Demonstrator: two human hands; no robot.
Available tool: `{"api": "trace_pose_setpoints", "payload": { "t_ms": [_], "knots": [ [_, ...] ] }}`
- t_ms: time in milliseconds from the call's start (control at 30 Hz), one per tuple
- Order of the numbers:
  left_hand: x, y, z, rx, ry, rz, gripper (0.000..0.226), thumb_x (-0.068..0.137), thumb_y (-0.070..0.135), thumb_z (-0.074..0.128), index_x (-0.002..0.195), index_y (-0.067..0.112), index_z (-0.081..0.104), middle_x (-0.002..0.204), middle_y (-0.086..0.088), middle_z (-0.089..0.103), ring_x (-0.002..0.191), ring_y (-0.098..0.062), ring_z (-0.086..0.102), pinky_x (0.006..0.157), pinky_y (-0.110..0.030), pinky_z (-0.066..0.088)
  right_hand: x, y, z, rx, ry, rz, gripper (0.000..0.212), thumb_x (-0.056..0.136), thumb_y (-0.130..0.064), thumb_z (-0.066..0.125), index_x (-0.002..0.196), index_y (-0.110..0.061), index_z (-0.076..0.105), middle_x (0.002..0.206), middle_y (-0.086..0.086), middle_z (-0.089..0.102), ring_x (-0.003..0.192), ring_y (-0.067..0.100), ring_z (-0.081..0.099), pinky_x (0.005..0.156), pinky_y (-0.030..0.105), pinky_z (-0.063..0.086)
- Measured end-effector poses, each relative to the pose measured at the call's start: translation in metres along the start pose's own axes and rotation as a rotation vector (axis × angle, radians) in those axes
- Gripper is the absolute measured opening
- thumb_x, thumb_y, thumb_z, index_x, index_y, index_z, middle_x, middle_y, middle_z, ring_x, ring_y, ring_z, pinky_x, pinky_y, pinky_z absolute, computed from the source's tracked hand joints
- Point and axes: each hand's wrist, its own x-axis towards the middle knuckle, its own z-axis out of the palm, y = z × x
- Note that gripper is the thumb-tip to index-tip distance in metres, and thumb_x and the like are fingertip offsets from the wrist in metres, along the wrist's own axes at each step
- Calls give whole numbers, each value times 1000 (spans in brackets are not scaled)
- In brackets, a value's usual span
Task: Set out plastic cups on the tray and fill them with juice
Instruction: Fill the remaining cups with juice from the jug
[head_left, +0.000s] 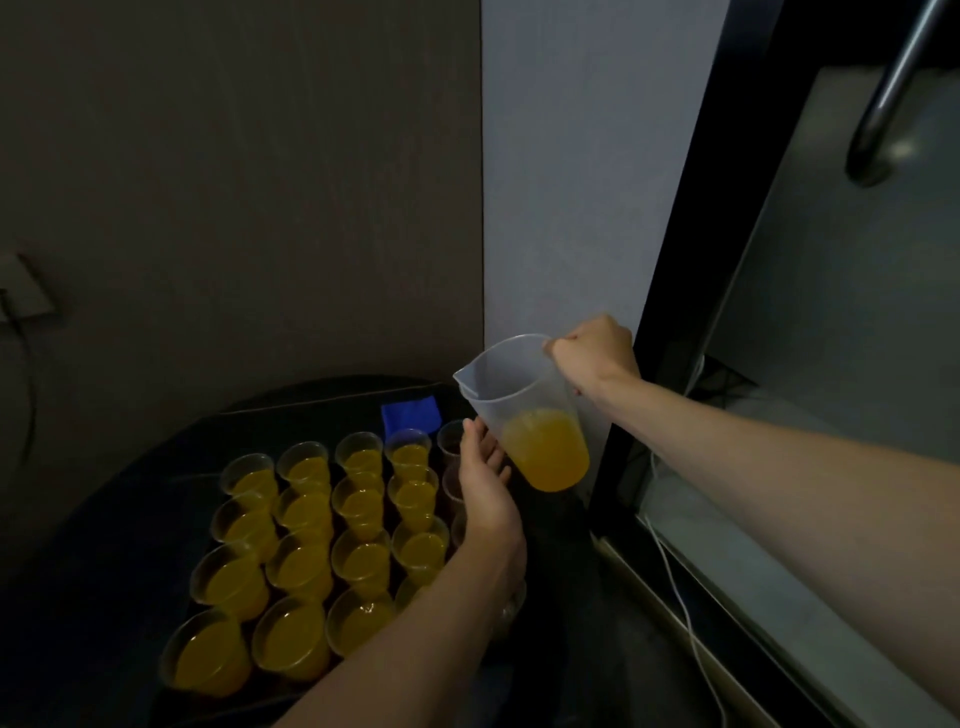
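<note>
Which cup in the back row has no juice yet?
The rightmost cup, beside the left hand. It looks clear and dark inside; the other four back-row cups hold orange juice.

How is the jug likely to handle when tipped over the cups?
The jug looks like thin, translucent plastic: probably light, slightly flexible. Juice fills only its lower part, so it likely sloshes toward the spout when tilted. Only the right hand grips it, so it may swing; the left hand hovers beside it.

Filled cups (301, 564) are packed rim to rim; a bare strip of table (558, 545) is left beside the black door frame (675, 312).
</note>
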Motion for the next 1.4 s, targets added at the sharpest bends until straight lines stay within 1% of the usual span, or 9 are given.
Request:
{"api": "trace_pose_setpoints", "payload": {
  "t_ms": [167, 267, 567, 667, 733, 933, 1100, 1267, 1400],
  "knots": [
    [4, -10, 9, 4, -10, 2, 57, 105, 53, 33, 152, 24, 43, 140, 3, 58, 134, -17, 50, 112, -36, 33, 11, 2, 2, -13, 10, 0, 18, 85, -19, 69, 80, -1, 70, 81, 15, 73, 73, 32, 72, 56, 42, 57],
    [6, -13, 10, 4, -22, -9, 57, 104, 53, 33, 152, 23, 43, 139, 3, 58, 133, -17, 51, 112, -36, 34, 17, 4, 6, -41, 15, -3, 16, 85, -19, 67, 79, -5, 69, 77, 11, 70, 69, 29, 70, 55, 33, 50],
    [4, -16, 10, -13, -40, -63, 51, 105, 48, 36, 148, 24, 45, 144, -1, 56, 133, -20, 50, 117, -43, 33, 26, 6, 17, -137, -27, 18, 20, 91, -22, 65, 75, -12, 60, 80, 8, 66, 69, 24, 63, 62, 33, 53],
    [5, -19, 8, -3, -29, -63, 38, 105, 46, 36, 134, 30, 54, 137, 0, 60, 130, -20, 53, 117, -45, 34, 24, 2, 21, -197, -41, -1, 23, 93, -23, 62, 74, -13, 56, 81, 7, 63, 68, 22, 59, 67, 34, 55],
    [5, -20, 8, -20, -31, -71, 27, 106, 42, 36, 122, 32, 56, 123, 4, 63, 124, -18, 56, 114, -44, 38, 22, 0, 23, -247, -65, -12, 25, 95, -23, 58, 73, -13, 54, 80, 6, 60, 64, 21, 54, 59, 30, 50],
    [3, -22, 7, -22, -54, -85, 37, 107, 40, 37, 139, 27, 48, 120, 4, 62, 116, -15, 58, 104, -41, 45, 22, -5, 27, -328, -103, -19, 28, 96, -25, 56, 72, -14, 49, 73, 4, 52, 61, 21, 52, 48, 26, 32],
    [6, -26, 1, 31, -45, -91, 22, 106, 45, 36, 117, 38, 54, 123, 5, 62, 116, -14, 58, 106, -43, 44, 25, -8, 31, -357, -148, -37, 27, 97, -25, 55, 73, -13, 50, 74, 4, 53, 61, 20, 51, 52, 26, 37],
    [6, -25, -1, -6, -44, -125, 29, 105, 45, 39, 130, 33, 49, 123, 2, 61, 118, -18, 56, 106, -44, 43, 24, -14, 40, -418, -169, -65, 28, 96, -26, 54, 71, -14, 50, 74, 4, 55, 62, 20, 52, 53, 28, 39],
    [9, -26, -1, -26, -34, -133, 23, 105, 46, 39, 118, 35, 54, 125, -1, 63, 119, -19, 58, 109, -46, 43, 24, -13, 45, -433, -157, -63, 30, 96, -26, 55, 69, -14, 50, 73, 4, 54, 60, 20, 51, 51, 28, 39]
  ]
}}
